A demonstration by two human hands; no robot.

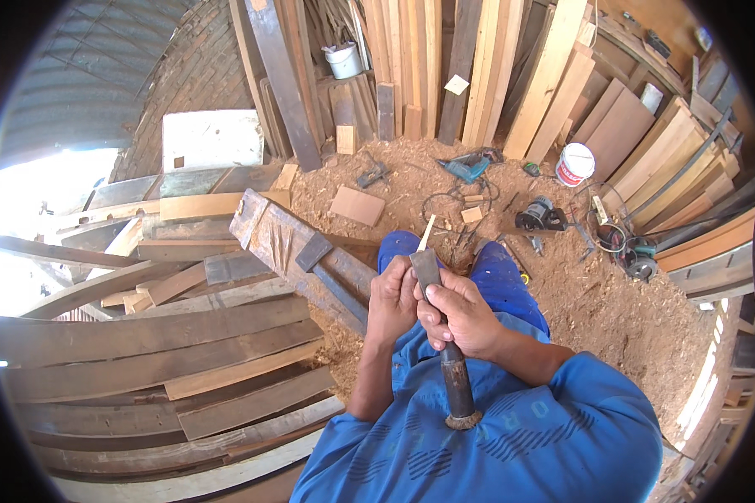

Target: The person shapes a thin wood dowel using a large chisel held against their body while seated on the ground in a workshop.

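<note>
A chisel (456, 381) lies lengthwise in front of my chest, its broad grey blade pointing away and the frayed butt of its dark handle against my blue shirt. My right hand (461, 314) is wrapped round it where the blade meets the handle. My left hand (392, 293) is closed at the side of the blade, its fingertips partly hidden. Past the blade's end a thin pale wood sliver (428, 230) sticks out; what holds it cannot be made out. Left of my knees, a hammer (315, 251) rests on a worn, tilted timber (260, 226).
Stacked planks (159, 360) fill the left side. Upright boards (411, 59) lean along the back. Wood shavings cover the floor, with a blue power tool (468, 166), a router-like tool (541, 215), cables and a white bucket (575, 163) on it.
</note>
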